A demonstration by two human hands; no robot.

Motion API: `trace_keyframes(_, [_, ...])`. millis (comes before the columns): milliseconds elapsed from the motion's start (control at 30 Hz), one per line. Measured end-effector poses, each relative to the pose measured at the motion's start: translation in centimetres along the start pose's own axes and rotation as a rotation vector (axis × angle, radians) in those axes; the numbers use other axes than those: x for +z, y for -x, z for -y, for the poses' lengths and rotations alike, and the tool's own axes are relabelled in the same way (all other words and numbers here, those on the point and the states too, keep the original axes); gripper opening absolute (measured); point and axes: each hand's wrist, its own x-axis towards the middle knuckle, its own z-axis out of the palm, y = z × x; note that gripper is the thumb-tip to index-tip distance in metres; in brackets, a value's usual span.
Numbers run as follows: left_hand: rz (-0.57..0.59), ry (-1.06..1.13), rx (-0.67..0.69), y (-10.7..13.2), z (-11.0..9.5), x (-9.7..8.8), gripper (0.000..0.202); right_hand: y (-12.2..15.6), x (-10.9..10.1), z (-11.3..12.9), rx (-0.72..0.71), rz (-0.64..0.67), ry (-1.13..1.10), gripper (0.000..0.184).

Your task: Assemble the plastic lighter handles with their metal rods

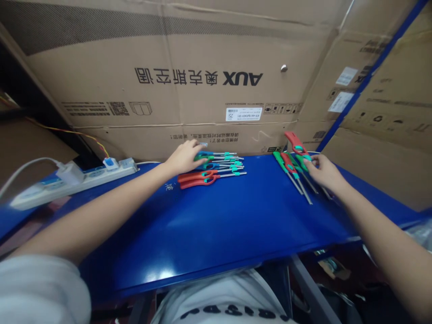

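Note:
My left hand (184, 157) reaches across the blue table (216, 225) and rests its fingers on the handles of a pile of long-nosed lighters (216, 168), green, blue and red with teal triggers. The fingers curl over a green one at the back. My right hand (322, 172) lies at a second group of red and green lighters (292, 168) on the right, fingers bent around the handles of a green one, next to a red lighter (295, 143) leaning against the cardboard.
A large cardboard box (202, 76) forms a wall right behind the table. More boxes and a blue post (357, 85) stand at the right. A white power strip (74, 177) with plugs lies on the table's left.

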Motion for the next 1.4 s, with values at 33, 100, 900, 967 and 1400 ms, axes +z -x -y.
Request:
trace_keyframes(33, [-0.036, 0.026, 0.025, 0.2, -1.0, -0.3, 0.053, 1.2, -0.3, 1.4, -0.092, -0.016, 0.027, 0.021])
trace_keyframes(100, [-0.11, 0.091, 0.115, 0.7, -3.5, -1.0, 0.054, 4.1, -0.7, 4.4, -0.33, 0.093, 0.059, 0.025])
trace_keyframes(900, [0.785, 0.473, 0.189, 12.5, -17.6, -9.4, 0.012, 21.0, -4.0, 13.0, -1.317, 0.528, 0.227, 0.029])
trace_keyframes(967, [0.817, 0.451, 0.133, 12.5, -16.5, -9.5, 0.011, 20.7, -4.0, 12.2, -1.298, 0.537, 0.252, 0.026])
trace_keyframes(1400, [0.646, 0.602, 0.197, 11.0, -13.3, -8.3, 0.019, 16.5, -3.4, 10.2, -0.953, 0.728, 0.207, 0.028])
